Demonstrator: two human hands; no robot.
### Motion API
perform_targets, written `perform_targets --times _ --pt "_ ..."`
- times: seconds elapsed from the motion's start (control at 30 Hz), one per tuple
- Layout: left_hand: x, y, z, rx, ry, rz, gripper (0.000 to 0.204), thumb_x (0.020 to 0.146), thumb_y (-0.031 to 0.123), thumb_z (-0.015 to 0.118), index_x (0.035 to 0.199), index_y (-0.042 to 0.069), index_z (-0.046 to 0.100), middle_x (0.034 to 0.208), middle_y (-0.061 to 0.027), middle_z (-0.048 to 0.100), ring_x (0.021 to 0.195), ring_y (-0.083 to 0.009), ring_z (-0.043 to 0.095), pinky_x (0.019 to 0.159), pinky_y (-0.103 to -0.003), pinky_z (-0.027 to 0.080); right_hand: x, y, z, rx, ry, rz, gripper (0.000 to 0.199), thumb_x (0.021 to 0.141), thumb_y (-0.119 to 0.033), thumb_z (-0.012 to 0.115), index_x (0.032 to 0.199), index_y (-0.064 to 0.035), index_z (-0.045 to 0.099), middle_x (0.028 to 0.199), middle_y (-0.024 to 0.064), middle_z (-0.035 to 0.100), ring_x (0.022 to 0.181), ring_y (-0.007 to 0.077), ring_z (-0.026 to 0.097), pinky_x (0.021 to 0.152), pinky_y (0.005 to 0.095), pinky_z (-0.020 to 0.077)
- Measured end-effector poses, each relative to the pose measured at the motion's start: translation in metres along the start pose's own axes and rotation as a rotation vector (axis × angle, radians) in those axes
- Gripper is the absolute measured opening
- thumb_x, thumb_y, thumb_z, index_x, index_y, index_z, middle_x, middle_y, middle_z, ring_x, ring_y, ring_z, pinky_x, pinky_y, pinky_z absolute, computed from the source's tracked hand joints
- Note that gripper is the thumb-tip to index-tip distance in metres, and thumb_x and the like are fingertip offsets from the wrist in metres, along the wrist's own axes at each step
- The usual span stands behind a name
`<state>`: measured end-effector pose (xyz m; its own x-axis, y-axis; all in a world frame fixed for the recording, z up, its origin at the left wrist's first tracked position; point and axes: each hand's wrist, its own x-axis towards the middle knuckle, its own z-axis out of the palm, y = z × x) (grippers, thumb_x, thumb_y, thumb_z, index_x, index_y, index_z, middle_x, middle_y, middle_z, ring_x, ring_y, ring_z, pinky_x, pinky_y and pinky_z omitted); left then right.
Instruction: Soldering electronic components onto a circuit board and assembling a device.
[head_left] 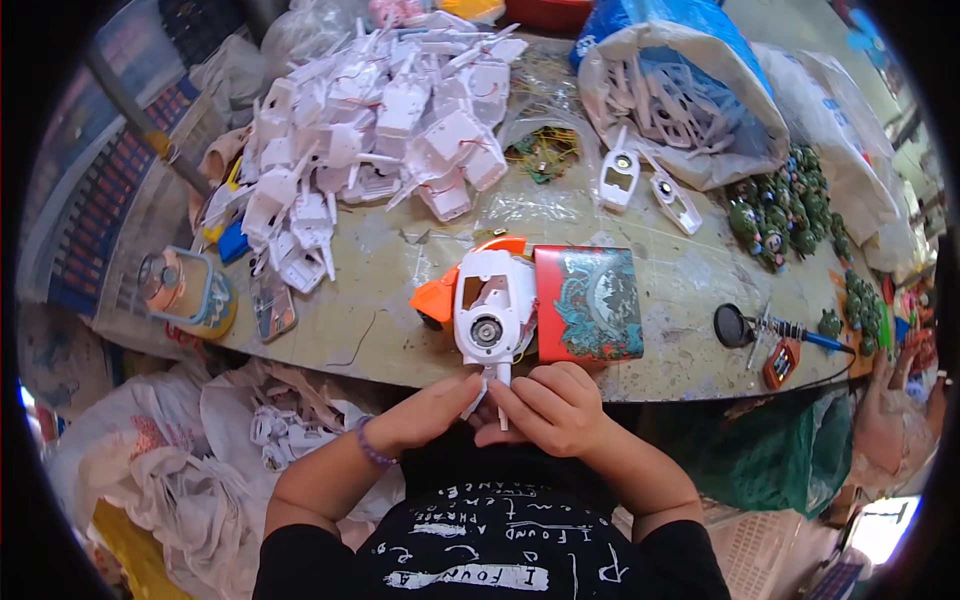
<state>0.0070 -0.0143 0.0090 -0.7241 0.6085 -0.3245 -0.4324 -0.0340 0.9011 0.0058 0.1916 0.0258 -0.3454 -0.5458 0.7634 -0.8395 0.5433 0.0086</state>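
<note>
My left hand (425, 412) and my right hand (550, 408) meet just below the table's front edge, both pinching the thin lower stem of a white plastic toy housing (492, 305). The housing stands upright between them and shows a round metal motor part in its middle. Behind it lie an orange plastic piece (436, 296) and a red patterned box (590, 303).
A big heap of white housings (380, 110) covers the table's back left. A blue-rimmed sack of white parts (690, 100) sits back right, beside small green figures (785, 205). A soldering iron (790, 330) lies right. A jar (185, 290) stands left. Sacks (160, 470) hang below.
</note>
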Motion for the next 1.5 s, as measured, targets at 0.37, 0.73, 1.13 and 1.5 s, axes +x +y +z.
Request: perform_targets --times 0.37,0.73,1.13,1.5 --pt "0.022 0.011 0.036 -0.256 0.018 -0.097 0.051 0.091 0.055 0.052 0.093 0.006 0.063 0.075 -0.0034 0.064 0.068 -0.0123 0.061 0.061 -0.025 0.047 -0.068 -0.023 -0.021 0.145 0.108 0.194 0.059 0.089 -0.049 0.054 0.117 0.0031 0.050 0.091 0.0145 0.060 0.077 0.0302 0.056 0.069 0.0412 0.0461" --pt "0.031 0.004 0.045 -0.365 0.147 0.031 0.034 0.093 0.037 0.053 0.080 0.008 0.064 0.070 -0.0028 0.063 0.062 -0.0108 0.058 0.058 -0.026 0.044 -0.070 -0.038 -0.019 0.325 0.211 0.331 0.044 0.087 -0.029 0.061 0.115 0.0029 0.052 0.094 0.0155 0.062 0.075 0.0302 0.058 0.066 0.0396 0.0493" --pt "0.026 0.007 0.046 -0.188 0.197 0.157 0.028 0.094 0.030 0.056 0.079 0.007 0.058 0.064 0.0006 0.054 0.055 -0.0076 0.047 0.053 -0.024 0.036 -0.067 -0.046 -0.016 0.499 0.140 0.421 0.035 0.080 -0.010 0.064 0.112 0.0019 0.055 0.086 0.0150 0.062 0.066 0.0274 0.060 0.059 0.0355 0.0499" --pt "-0.087 -0.033 -0.066 -0.506 1.131 0.546 0.026 0.097 0.030 0.050 0.078 0.013 0.050 0.062 0.0014 0.048 0.057 -0.0082 0.049 0.050 -0.023 0.037 -0.102 -0.054 -0.015 0.588 0.113 0.505 0.032 0.094 -0.016 0.053 0.117 0.0050 0.050 0.091 0.0151 0.058 0.071 0.0173 0.052 0.059 0.0254 0.0435"
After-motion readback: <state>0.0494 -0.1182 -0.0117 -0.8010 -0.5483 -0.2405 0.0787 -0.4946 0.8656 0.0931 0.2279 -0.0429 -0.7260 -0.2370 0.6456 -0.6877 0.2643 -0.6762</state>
